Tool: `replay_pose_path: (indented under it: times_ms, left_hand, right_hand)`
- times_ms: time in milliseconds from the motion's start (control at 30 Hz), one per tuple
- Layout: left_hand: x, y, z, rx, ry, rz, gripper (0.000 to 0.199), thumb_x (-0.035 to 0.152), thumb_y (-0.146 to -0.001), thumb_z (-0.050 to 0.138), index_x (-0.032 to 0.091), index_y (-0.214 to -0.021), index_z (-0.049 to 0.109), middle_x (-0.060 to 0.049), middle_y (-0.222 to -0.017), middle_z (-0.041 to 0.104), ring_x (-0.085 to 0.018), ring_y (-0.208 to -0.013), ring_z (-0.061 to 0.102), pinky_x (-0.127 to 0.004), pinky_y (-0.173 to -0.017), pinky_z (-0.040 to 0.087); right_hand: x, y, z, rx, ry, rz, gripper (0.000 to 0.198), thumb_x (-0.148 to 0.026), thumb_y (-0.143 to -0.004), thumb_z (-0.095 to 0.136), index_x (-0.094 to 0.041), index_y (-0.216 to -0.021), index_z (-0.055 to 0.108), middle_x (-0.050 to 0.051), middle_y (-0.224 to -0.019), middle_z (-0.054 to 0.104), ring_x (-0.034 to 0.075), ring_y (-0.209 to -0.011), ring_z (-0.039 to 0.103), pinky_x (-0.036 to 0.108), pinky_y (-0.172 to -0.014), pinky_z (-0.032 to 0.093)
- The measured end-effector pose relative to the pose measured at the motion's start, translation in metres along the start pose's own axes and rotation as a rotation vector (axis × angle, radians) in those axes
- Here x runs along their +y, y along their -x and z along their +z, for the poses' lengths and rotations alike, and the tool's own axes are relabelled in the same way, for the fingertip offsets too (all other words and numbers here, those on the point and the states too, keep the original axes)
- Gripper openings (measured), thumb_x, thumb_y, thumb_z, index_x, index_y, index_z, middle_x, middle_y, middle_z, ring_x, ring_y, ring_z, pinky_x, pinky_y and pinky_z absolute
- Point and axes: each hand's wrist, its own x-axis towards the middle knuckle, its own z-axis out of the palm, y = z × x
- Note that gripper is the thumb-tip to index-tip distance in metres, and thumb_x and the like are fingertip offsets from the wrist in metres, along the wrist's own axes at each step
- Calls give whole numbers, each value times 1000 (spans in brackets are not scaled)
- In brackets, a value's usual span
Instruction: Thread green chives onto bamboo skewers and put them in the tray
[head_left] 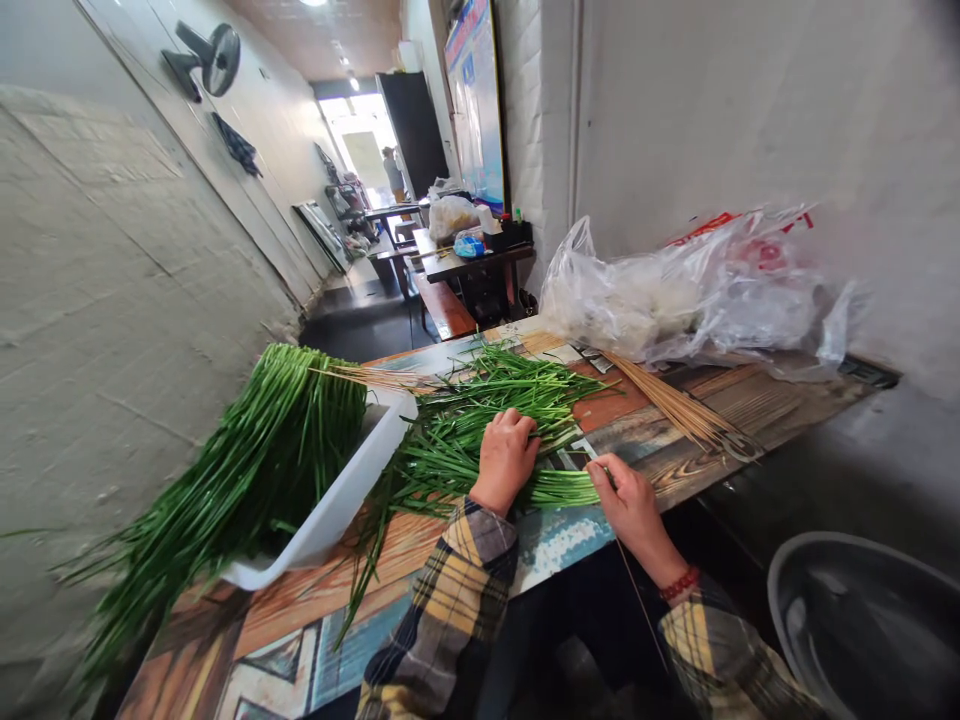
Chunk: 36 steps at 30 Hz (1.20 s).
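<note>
Long green garlic chives lie in a loose pile on the patterned wooden table. My left hand rests on the near part of the pile, its fingers curled down over the chives. In my right hand, thumb and fingers pinch the pale ends of a small bunch of chives at the table's near edge. Further left, a white plastic tray holds a thick row of chives, their leaves hanging over its side. Thin wooden skewers stick out from that row toward the pile.
A bundle of bare skewers lies at the right of the table. Behind it sit clear plastic bags against the wall. A grey tub stands low at right. Further tables and a distant person are beyond.
</note>
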Motion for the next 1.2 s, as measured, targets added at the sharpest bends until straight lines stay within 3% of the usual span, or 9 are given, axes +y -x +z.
replay_pose_path:
  times_ms: [267, 433, 633, 800, 900, 1000, 1200]
  left_hand:
    - [5, 2, 2, -78, -81, 32, 5, 23, -79, 61, 19, -82, 61, -7, -92, 55, -22, -89, 50, -34, -75, 40]
    - [4, 2, 5, -41, -50, -13, 11, 18, -82, 54, 18, -76, 63, -8, -88, 55, -22, -87, 50, -34, -74, 40]
    - [8, -2, 5, 123, 339, -14, 12, 12, -77, 54, 20, -80, 63, -5, -89, 59, -18, -88, 53, -31, -81, 42]
    - [12, -6, 2, 165, 677, 16, 11, 8, -75, 53, 17, -75, 59, -4, -88, 63, -17, -89, 56, -30, -84, 43]
    - [14, -6, 1, 133, 833, 5, 7, 10, -75, 54, 16, -76, 58, -4, -90, 63, -15, -88, 57, -27, -80, 43]
    - [16, -5, 4, 55, 926, -65, 3, 15, -77, 54, 15, -77, 57, -1, -78, 61, -12, -73, 54, -23, -68, 42]
    - [17, -4, 15, -31, 958, -81, 7, 17, -75, 58, 14, -81, 60, 2, -70, 57, -9, -65, 49, -20, -61, 40]
  right_hand:
    - [0, 0, 0, 2, 0, -17, 36, -45, -94, 35, -21, -81, 58, 3, -68, 65, 19, -66, 63, 28, -63, 42]
    - [-1, 1, 0, 3, 4, -5, 35, -45, -94, 35, -21, -83, 59, 4, -72, 66, 20, -68, 63, 29, -64, 42]
    - [-2, -1, -1, 0, -18, -4, 35, -44, -94, 36, -21, -80, 58, 3, -67, 65, 19, -66, 63, 28, -62, 42]
    - [-1, -2, 0, 11, -15, 7, 34, -43, -94, 36, -21, -81, 59, 3, -70, 66, 19, -68, 63, 28, -63, 42]
    - [-2, -2, -1, 14, -4, 13, 35, -44, -94, 36, -21, -81, 59, 2, -68, 65, 19, -66, 63, 27, -62, 41]
    - [-3, -2, -2, 19, -5, 17, 36, -44, -93, 37, -21, -80, 59, 2, -68, 65, 18, -66, 62, 27, -62, 41]
    - [-6, -4, -2, 17, -32, 19, 34, -46, -92, 39, -20, -82, 60, 2, -69, 65, 18, -66, 62, 26, -62, 42]
